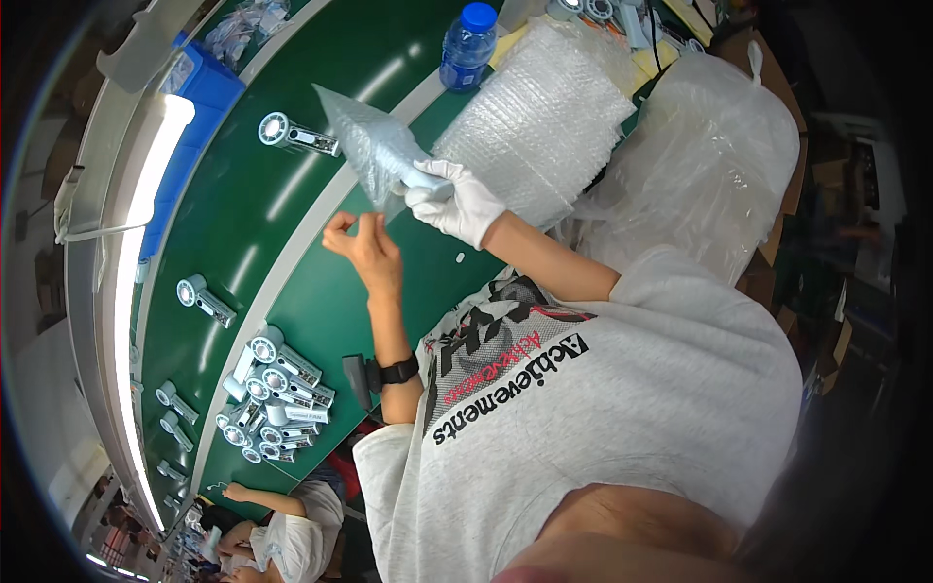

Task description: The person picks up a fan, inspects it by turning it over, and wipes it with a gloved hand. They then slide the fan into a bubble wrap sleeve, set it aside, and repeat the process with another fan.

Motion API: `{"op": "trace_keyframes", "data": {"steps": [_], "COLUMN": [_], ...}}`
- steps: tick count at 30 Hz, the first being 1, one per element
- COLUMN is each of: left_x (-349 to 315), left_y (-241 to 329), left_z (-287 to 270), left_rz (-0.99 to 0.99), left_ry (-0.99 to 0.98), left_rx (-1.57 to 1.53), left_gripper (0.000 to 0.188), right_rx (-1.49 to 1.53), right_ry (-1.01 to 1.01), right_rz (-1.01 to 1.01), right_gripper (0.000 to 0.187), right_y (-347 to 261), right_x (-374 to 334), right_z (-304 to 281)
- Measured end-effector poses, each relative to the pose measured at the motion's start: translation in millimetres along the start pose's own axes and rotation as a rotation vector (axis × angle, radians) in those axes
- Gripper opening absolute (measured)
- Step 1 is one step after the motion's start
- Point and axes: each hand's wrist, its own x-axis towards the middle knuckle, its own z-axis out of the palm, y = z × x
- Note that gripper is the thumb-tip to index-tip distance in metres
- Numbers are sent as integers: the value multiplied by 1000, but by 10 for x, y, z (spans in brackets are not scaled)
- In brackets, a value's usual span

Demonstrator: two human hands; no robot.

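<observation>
My right hand (452, 202), in a white glove, grips a clear bubble-wrap bag (364, 141) with a pale blue, handle-shaped object (425, 181) at its mouth. The bag points away to the upper left; how far the object sits inside is blurred by the wrap. My bare left hand (367, 255) is just below the bag's lower edge, its fingers curled together. Whether they pinch the bag's edge I cannot make out. Beyond the bag lies a pale blue device (296, 134) with a round head and an exposed circuit in its handle.
A stack of bubble-wrap bags (539, 121) lies to the right, beside a blue-capped bottle (468, 47). Similar devices are heaped (277, 394) at left; several more lie along the green belt (233, 204). A large clear plastic sack (700, 155) stands right. Another person (296, 530) sits lower left.
</observation>
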Motion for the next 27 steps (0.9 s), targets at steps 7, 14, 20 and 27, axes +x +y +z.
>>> {"op": "trace_keyframes", "data": {"steps": [7,14,20,27], "left_x": [612,210,-370,-251], "left_y": [471,436,454,50], "left_z": [-17,-178,-201,-124], "left_rz": [229,-64,-635,-1122], "left_ry": [31,-274,-301,312], "left_rx": [-153,-334,-693,-1466], "left_gripper": [7,21,25,65], "right_rx": [-742,-1881,-2371,-2123], "right_ry": [-83,289,407,-283], "right_rz": [-438,-1003,-669,-580], "right_gripper": [27,23,32,36], "right_y": [-176,-562,-350,433], "right_x": [652,1549,1770,38], "right_z": [392,805,355,201]}}
